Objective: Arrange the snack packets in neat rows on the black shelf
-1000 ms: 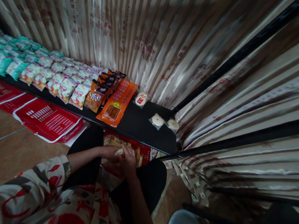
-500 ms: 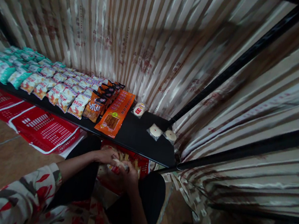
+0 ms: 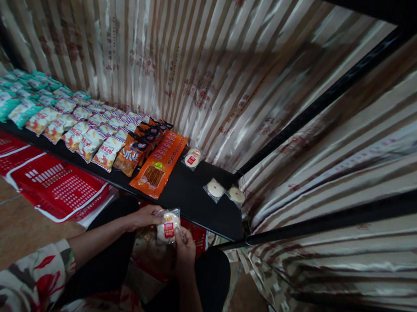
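Between my two hands is a round white rice cracker in a clear wrapper (image 3: 169, 226) with a red label facing up. My left hand (image 3: 145, 218) pinches its left edge, and my right hand (image 3: 185, 245) grips its lower right side. Just beyond, on the black shelf (image 3: 191, 194), lies a similar wrapped cracker (image 3: 193, 158) with its label up. Two more white crackers, a nearer one (image 3: 215, 189) and another (image 3: 236, 195), lie by the right corner post. Below my hands, a red and clear bag (image 3: 152, 256) sits between my knees, partly hidden.
An orange snack packet (image 3: 159, 167) lies on the shelf beside brown snack bags (image 3: 129, 155), rows of white bags (image 3: 107, 149) and teal bags (image 3: 5, 105). Red baskets (image 3: 62, 188) stand below. A black post (image 3: 314, 108) and striped curtain (image 3: 215, 49) close off the back and right.
My hands have come up from the bag toward the shelf edge, and the wrapped rice cracker between them now shows its red label. The things on the shelf lie as before.
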A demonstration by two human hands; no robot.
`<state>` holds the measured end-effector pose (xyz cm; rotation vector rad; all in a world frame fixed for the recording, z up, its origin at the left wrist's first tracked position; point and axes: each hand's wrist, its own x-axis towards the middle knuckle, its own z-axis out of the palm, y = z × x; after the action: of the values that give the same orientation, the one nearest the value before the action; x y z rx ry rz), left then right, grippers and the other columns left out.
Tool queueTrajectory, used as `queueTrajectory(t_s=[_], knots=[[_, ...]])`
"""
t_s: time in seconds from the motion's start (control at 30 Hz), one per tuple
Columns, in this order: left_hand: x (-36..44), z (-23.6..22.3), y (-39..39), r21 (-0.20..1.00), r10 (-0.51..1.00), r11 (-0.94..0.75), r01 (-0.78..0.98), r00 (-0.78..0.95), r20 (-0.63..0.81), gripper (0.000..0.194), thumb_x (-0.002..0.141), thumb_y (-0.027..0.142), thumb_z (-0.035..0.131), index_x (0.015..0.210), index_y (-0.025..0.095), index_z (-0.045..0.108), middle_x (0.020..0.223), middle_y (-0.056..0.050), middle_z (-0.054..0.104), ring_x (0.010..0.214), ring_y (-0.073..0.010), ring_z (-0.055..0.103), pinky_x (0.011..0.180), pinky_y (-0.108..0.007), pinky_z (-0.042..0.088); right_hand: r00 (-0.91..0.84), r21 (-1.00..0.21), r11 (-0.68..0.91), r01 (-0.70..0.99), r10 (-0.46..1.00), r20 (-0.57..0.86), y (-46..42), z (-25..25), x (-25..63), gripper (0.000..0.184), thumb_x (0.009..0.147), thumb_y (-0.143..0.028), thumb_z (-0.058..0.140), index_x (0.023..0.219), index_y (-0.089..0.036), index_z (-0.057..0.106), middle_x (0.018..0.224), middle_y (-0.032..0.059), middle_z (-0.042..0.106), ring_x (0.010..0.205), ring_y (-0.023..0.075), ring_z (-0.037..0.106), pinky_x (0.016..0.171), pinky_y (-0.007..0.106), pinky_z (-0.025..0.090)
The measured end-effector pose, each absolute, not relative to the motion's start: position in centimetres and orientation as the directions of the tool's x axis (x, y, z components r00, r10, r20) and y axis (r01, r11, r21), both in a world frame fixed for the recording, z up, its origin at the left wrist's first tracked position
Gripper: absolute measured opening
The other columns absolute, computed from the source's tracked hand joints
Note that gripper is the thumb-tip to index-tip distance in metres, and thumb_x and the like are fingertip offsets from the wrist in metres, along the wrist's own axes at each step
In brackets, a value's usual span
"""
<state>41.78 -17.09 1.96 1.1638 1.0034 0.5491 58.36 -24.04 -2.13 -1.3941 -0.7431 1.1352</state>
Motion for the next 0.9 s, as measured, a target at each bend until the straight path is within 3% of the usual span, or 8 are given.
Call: queueTrajectory(t_s=[0.13,0.33,0.47,0.73,0.9], knots=[[42.7,2.4,-17.4,0.916,0.831,0.399,0.03,0.41,-0.376,0.037,0.059,0.04,0.069,0.083,0.015,0.055,0.065,0.003,0.056,0.054,-0.0084,0.049,0.052,-0.02,0.036,0.3,-0.903,-0.22,-0.369,0.891,-0.34,-23.5,-1.8,58.3,0.037,0.062,-0.045,0.07,0.084,-0.018,0.059,0.077,0.0052,0.07,0.063,0.019,0.065,0.059,0.03,0.053],[44.4,1.2,-17.7,0.909,0.854,0.399,0.117,0.315,-0.415,0.031,0.063,0.043,0.065,0.076,0.017,0.055,0.057,0.005,0.051,0.051,-0.0095,0.049,0.05,-0.02,0.035,0.42,-0.898,-0.194,-0.396,0.831,-0.364,-22.6,-1.5,58.4,0.047,0.055,-0.047,0.074,0.088,-0.019,0.057,0.074,0.0045,0.07,0.062,0.02,0.065,0.054,0.028,0.052],[45.3,0.6,-17.1,0.933,0.882,0.331,0.14,0.306,-0.359,0.029,0.066,0.043,0.061,0.077,0.016,0.057,0.057,0.005,0.051,0.054,-0.0105,0.049,0.051,-0.021,0.035,0.444,-0.954,-0.149,-0.262,0.859,-0.256,-22.3,-1.2,59.1,0.05,0.058,-0.051,0.071,0.094,-0.016,0.061,0.079,0.007,0.071,0.07,0.0223,0.067,0.063,0.03,0.053],[46.2,1.7,-13.2,0.981,0.92,0.17,0.092,0.342,-0.191,0.029,0.068,0.034,0.056,0.09,0.014,0.057,0.063,0.003,0.055,0.056,-0.012,0.05,0.055,-0.023,0.038,0.403,-0.956,-0.156,0.248,0.914,-0.044,-19.8,0.9,61.4,0.036,0.073,-0.053,0.055,0.083,-0.021,0.069,0.076,0.0044,0.07,0.069,0.0205,0.064,0.063,0.027,0.05],[46.5,2.4,-11.1,0.973,0.937,0.133,0.191,0.295,-0.186,0.02,0.071,0.026,0.052,0.088,0.016,0.056,0.07,0.0,0.061,0.065,-0.0149,0.058,0.061,-0.025,0.044,0.353,-0.932,-0.166,0.322,0.935,-0.045,-16.8,2.0,62.0,0.031,0.074,-0.047,0.054,0.08,-0.02,0.068,0.071,0.003,0.068,0.06,0.0172,0.061,0.057,0.024,0.047]])
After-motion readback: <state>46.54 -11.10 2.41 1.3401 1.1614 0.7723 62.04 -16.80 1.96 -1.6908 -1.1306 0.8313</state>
